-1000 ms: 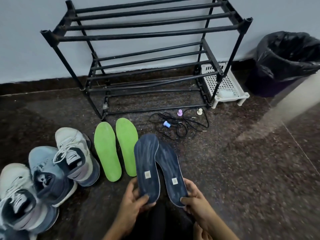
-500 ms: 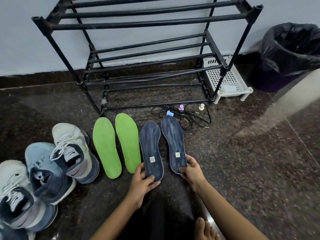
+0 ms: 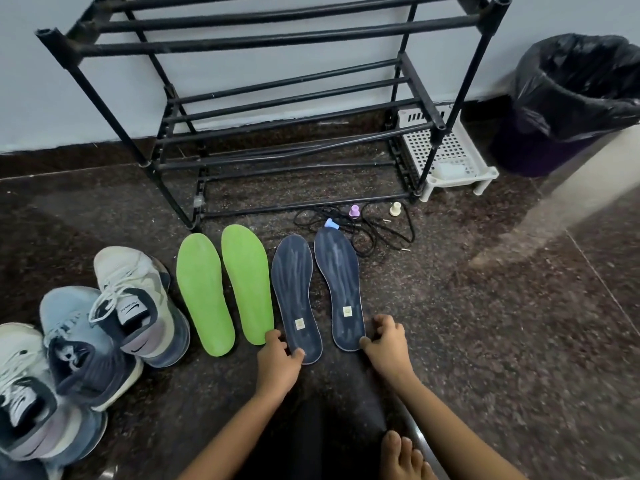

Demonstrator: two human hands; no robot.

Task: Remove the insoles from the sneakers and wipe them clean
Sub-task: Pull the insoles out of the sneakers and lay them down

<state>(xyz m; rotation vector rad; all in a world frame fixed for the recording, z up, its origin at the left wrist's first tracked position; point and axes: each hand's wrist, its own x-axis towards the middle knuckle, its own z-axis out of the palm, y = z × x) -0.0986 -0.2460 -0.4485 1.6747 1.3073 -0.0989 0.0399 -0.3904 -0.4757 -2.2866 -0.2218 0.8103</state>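
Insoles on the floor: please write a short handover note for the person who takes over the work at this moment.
Left hand: pinches the heel of the left dark insole.
Right hand: thumb touches the heel of the right dark insole; grip unclear.
Things: both dark insoles lie flat on the floor, right of the two green insoles; sneakers at far left.
Done: four insoles are out.
Left: wiping, it seems; no cloth in view.

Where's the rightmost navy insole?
Head view, centre: the rightmost navy insole lies flat on the floor, right of the other navy insole, toe by the black cord, heel at the right hand.
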